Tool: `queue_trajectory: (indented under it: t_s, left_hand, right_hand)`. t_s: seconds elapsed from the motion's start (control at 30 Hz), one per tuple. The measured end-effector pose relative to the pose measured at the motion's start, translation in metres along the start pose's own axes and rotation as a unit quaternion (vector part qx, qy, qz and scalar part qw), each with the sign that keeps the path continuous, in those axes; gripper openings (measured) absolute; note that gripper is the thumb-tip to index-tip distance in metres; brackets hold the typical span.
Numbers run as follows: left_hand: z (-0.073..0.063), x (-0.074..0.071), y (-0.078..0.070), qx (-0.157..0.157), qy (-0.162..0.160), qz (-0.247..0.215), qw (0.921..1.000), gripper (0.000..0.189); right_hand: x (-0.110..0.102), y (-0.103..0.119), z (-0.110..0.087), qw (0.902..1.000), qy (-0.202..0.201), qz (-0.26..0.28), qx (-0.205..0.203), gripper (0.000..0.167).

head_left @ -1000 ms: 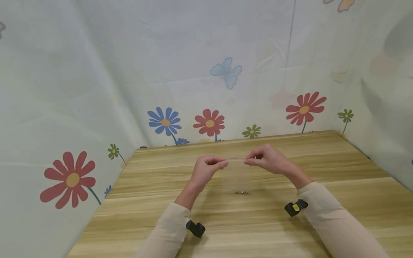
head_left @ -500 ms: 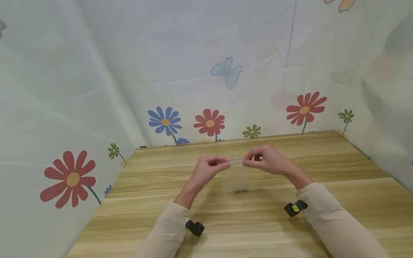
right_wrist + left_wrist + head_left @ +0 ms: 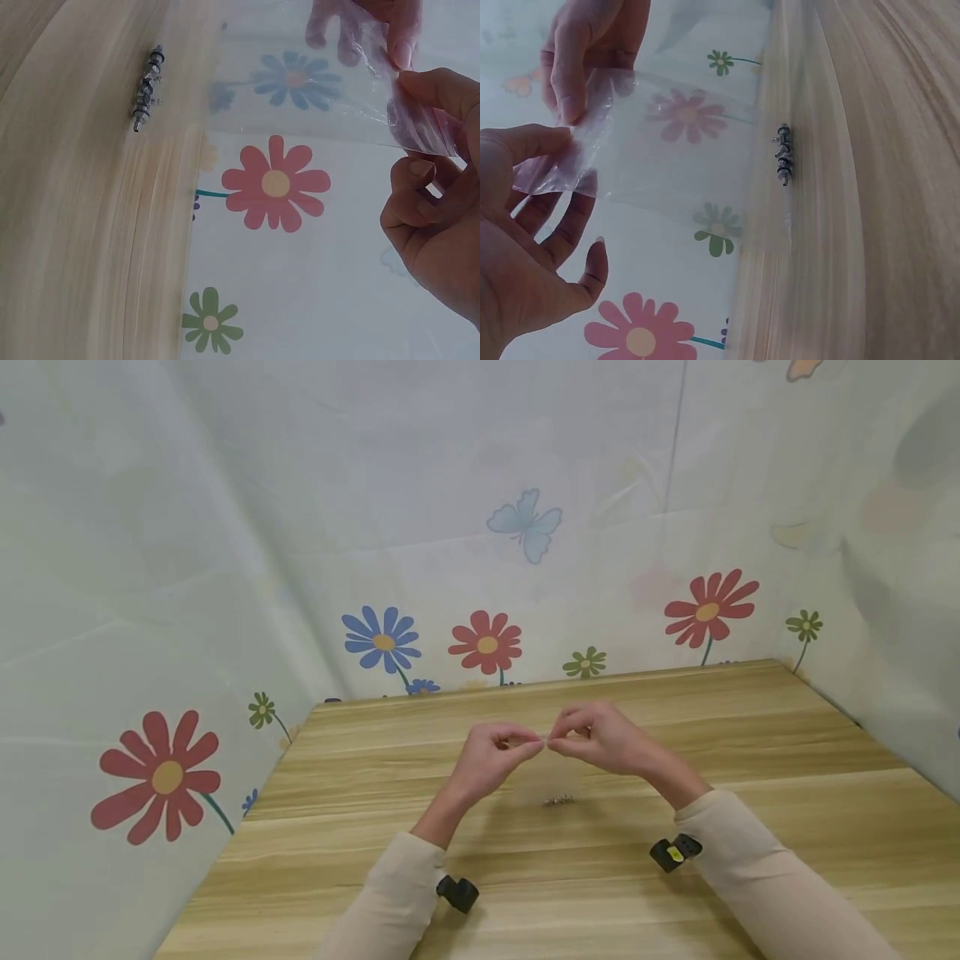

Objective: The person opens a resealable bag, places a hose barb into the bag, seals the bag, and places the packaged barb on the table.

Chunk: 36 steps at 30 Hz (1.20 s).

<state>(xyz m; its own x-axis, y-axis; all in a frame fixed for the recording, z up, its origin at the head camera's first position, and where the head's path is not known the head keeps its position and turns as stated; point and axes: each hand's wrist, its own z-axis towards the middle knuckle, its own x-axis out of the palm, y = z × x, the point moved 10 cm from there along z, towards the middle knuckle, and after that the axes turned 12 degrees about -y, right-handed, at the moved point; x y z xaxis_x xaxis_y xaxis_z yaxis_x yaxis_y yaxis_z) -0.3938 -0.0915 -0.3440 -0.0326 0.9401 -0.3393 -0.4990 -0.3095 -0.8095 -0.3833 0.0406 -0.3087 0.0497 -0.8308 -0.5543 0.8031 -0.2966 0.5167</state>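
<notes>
A clear plastic bag [image 3: 675,161] hangs from both hands above the wooden table. Small dark and silver metal parts [image 3: 783,155] lie gathered along its bottom edge; their exact kind is too small to tell. My left hand [image 3: 486,764] pinches the bag's top edge between thumb and forefinger. Just beside it, my right hand [image 3: 606,742] pinches the same edge, and the fingertips of both hands nearly meet. In the right wrist view, the bag's mouth is creased near the right thumb [image 3: 439,88], with a reddish strip along it.
The wood-grain table [image 3: 360,827] spreads beneath both arms. Behind it stands a pale cloth backdrop [image 3: 420,527] printed with flowers and a butterfly. Each wrist carries a small black camera, one at the left sleeve [image 3: 397,877] and one at the right sleeve [image 3: 750,843].
My right hand has moved left along the bag's top edge and the left hand slightly right, so the gap between their fingertips has nearly closed. The metal parts sit slightly higher in view.
</notes>
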Motion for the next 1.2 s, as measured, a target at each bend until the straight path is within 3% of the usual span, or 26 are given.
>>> queue_trajectory:
  t_s: [0.2,0.53,0.77,0.9,1.07,1.2]
  left_hand:
    - [0.001,-0.001,-0.002,0.009,0.001,0.004,1.0000,0.013]
    - [-0.001,0.001,-0.027,0.061,0.025,0.064,0.9957,0.011]
    - [-0.002,-0.010,-0.025,0.026,0.027,0.152,0.9877,0.010]
    - [-0.002,-0.012,-0.025,0.023,0.029,0.174,0.9840,0.012]
    - [-0.004,-0.016,-0.028,0.015,0.062,0.186,0.9805,0.011]
    - [-0.007,-0.022,-0.037,0.014,0.110,0.166,0.9800,0.008]
  right_hand:
    - [0.003,0.007,0.001,1.0000,-0.005,-0.003,-0.007,0.009]
    - [0.000,0.022,0.001,0.9996,0.011,-0.017,-0.019,0.010]
    - [0.001,0.020,0.000,0.9938,0.064,-0.091,-0.001,0.004]
    - [0.002,0.024,-0.001,0.9903,0.069,-0.118,-0.022,0.004]
    - [-0.002,0.033,-0.002,0.9865,0.065,-0.144,-0.043,0.004]
    - [-0.010,0.043,-0.004,0.9812,0.085,-0.170,-0.036,0.004]
